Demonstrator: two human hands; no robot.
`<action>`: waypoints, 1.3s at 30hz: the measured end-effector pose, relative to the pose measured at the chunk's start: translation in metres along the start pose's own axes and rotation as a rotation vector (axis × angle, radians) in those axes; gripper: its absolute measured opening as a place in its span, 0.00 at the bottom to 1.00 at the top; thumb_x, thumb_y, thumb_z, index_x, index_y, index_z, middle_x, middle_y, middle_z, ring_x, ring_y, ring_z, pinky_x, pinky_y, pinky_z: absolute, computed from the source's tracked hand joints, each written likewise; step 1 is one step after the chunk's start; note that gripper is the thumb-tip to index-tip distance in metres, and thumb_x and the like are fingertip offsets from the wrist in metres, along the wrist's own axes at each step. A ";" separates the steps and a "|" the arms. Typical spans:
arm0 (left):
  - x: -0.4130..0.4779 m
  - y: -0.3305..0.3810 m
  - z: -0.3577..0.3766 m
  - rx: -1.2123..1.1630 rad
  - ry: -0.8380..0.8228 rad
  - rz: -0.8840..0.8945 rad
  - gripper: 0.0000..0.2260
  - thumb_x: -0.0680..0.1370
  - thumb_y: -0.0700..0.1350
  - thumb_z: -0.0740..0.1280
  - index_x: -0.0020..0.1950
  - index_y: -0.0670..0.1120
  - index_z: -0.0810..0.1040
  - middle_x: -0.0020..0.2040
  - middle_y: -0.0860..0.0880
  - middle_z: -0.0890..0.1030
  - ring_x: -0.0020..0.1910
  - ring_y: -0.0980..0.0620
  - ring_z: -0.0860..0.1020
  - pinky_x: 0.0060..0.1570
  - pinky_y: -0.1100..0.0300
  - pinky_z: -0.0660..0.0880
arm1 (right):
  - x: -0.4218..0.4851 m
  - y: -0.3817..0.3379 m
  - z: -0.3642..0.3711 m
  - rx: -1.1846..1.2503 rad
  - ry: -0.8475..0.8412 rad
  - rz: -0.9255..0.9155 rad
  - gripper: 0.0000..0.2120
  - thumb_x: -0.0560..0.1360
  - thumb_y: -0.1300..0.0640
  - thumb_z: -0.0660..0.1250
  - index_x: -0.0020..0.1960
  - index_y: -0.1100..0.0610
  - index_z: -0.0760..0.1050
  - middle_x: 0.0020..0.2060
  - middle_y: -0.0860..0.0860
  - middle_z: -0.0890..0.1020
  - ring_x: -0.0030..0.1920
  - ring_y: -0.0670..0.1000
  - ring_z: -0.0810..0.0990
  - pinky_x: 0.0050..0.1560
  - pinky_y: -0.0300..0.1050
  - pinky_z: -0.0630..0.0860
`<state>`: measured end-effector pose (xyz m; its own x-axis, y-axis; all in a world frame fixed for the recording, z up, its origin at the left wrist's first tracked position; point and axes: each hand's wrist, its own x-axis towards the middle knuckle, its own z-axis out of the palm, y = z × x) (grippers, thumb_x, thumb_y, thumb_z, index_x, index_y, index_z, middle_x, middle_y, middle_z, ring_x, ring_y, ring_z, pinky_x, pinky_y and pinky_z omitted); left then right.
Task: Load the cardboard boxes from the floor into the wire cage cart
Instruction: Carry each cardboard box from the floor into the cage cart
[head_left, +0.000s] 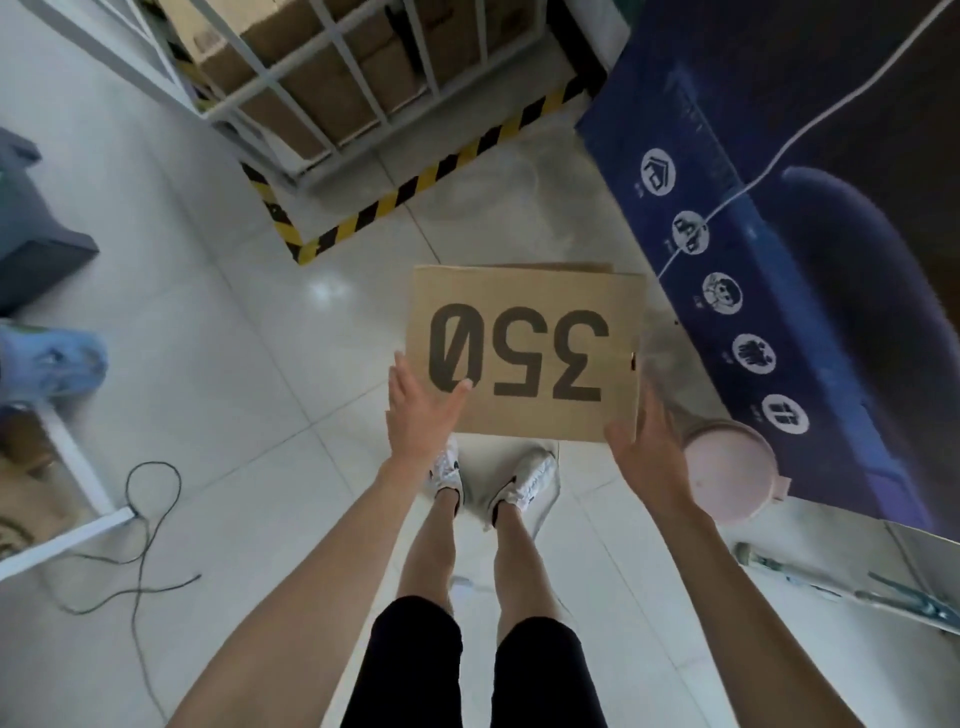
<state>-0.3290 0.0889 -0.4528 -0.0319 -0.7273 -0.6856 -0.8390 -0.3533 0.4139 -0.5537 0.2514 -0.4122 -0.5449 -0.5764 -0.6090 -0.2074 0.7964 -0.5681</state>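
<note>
A flat brown cardboard box (524, 353) printed "350" hangs in front of me above my feet, held between both hands. My left hand (421, 410) grips its near left edge, thumb lying on the top face. My right hand (644, 441), slightly blurred, presses against the near right corner. The white wire cage cart (306, 179) stands ahead at the top, beyond the box, with several brown cardboard boxes (311, 104) stacked inside it.
Yellow-and-black hazard tape (415, 182) marks the floor around the cart. A big blue printed carton (779, 270) leans at the right, with a pink round lid (727, 473) beside it. A black cable (150, 519) loops on the left floor near a grey bin (31, 234).
</note>
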 end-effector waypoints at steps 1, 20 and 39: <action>0.011 -0.011 0.006 0.005 0.000 -0.020 0.53 0.70 0.73 0.66 0.82 0.53 0.40 0.83 0.47 0.50 0.81 0.44 0.53 0.75 0.40 0.59 | 0.010 0.007 0.005 0.006 -0.002 0.027 0.36 0.78 0.54 0.66 0.79 0.42 0.50 0.75 0.50 0.67 0.71 0.57 0.69 0.66 0.62 0.71; 0.038 -0.031 -0.009 -0.328 -0.008 0.004 0.35 0.63 0.65 0.79 0.65 0.55 0.74 0.57 0.60 0.82 0.55 0.61 0.80 0.59 0.55 0.79 | 0.042 0.036 0.005 0.301 0.005 0.181 0.40 0.63 0.36 0.76 0.71 0.40 0.66 0.56 0.36 0.79 0.56 0.42 0.79 0.63 0.52 0.76; -0.199 0.042 -0.274 -0.303 0.488 0.344 0.46 0.66 0.74 0.70 0.79 0.58 0.58 0.72 0.55 0.74 0.69 0.47 0.74 0.63 0.50 0.71 | -0.144 -0.212 -0.099 0.385 0.042 -0.370 0.43 0.72 0.47 0.76 0.79 0.47 0.57 0.68 0.46 0.72 0.66 0.50 0.74 0.67 0.58 0.74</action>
<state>-0.2089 0.0574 -0.1348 0.0386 -0.9857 -0.1643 -0.6326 -0.1513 0.7595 -0.5120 0.1837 -0.1499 -0.5259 -0.7915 -0.3114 -0.0829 0.4121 -0.9074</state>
